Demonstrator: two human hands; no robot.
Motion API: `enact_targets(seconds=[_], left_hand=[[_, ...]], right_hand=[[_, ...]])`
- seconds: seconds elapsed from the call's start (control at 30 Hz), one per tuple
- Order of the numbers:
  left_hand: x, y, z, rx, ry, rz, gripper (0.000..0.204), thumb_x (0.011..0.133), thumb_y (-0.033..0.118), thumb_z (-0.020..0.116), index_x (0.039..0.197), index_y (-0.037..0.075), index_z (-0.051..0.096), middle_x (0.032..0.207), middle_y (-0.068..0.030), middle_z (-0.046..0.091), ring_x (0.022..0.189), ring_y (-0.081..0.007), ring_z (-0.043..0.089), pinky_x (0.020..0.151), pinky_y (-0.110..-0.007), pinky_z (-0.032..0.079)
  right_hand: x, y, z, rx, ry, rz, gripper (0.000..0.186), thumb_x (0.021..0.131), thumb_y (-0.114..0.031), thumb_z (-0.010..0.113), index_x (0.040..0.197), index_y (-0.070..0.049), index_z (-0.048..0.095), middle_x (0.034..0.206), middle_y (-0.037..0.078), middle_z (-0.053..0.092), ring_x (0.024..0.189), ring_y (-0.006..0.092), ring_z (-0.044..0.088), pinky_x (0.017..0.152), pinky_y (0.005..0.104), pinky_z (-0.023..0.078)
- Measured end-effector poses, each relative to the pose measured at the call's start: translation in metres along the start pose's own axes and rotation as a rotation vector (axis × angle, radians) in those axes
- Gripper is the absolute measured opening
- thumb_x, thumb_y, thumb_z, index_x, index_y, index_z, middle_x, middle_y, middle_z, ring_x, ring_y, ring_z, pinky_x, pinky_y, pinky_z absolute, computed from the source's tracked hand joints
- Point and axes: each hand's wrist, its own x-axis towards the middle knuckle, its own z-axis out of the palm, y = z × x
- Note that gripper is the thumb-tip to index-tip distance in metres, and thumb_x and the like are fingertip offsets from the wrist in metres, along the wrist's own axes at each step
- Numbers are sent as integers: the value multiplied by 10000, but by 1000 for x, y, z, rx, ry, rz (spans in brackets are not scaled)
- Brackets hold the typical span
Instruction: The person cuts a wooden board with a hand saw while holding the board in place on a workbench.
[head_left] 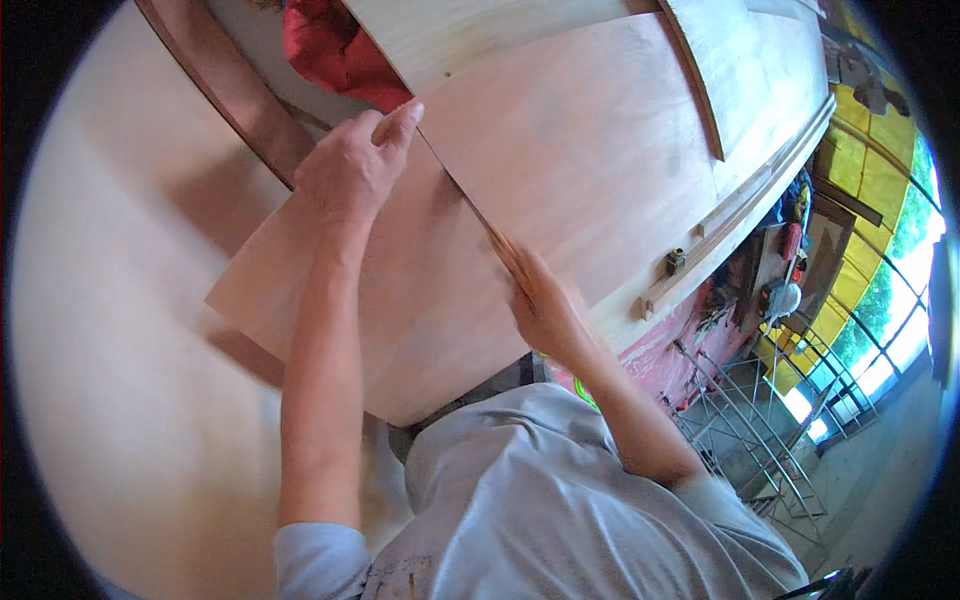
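Note:
A large pale plywood sheet (575, 150) lies in front of me. Near its far-left edge is my left hand (358, 165), fingers curled and thumb pressed close to the sheet's edge; the fingertips are partly hidden. Closer to my body, my right hand (548, 308) is closed and slightly smeared by motion. It holds a thin, straight blade-like tool (463, 192), seen nearly edge-on. The tool slants across the sheet from the right hand toward the left thumb. Its exact kind is unclear, and its grip end is covered by my fingers.
Red cloth (335, 55) shows beyond the left hand. A wooden strip (695, 80) crosses the sheet at the far right. Long battens (745, 210) and a small tape measure (676, 262) lie along the right edge. Metal scaffolding (745, 410) stands to the right, with yellow sheeting (865, 150) behind.

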Motion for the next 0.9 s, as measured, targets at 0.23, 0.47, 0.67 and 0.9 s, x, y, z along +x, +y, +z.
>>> enact_targets(seconds=[0.23, 0.47, 0.67, 0.9], left_hand=[[-7, -12, -7, -12, -44, -5, 682, 1013, 751, 575, 812, 113, 711, 790, -179, 752, 763, -442, 737, 643, -565, 564], [-5, 0, -2, -52, -114, -46, 693, 999, 773, 583, 878, 111, 749, 883, -175, 778, 860, -449, 745, 730, -561, 562], [-7, -10, -8, -11, -33, -31, 686, 1022, 742, 568, 807, 105, 705, 803, -173, 762, 788, -440, 748, 658, -568, 575], [-1, -11, 1, 7, -15, 11, 673, 1014, 734, 589, 792, 108, 695, 768, -181, 742, 758, -439, 738, 633, -552, 568]], right_hand=[[-86, -14, -24, 50, -94, 227, 310, 1017, -85, 603, 1322, -60, 550, 959, 302, 712, 829, 567, 688, 721, 631, 529], [23, -8, 1, -129, -71, 92, 323, 1018, -48, 582, 1336, -85, 546, 948, 295, 705, 861, 533, 715, 757, 606, 557], [-103, -23, -39, 97, -58, 251, 285, 1018, -36, 572, 1299, -82, 568, 975, 307, 713, 874, 553, 709, 768, 636, 544], [-17, -2, -5, -69, -102, 154, 286, 1028, -90, 607, 1305, -55, 545, 949, 326, 696, 906, 577, 684, 759, 634, 533]])
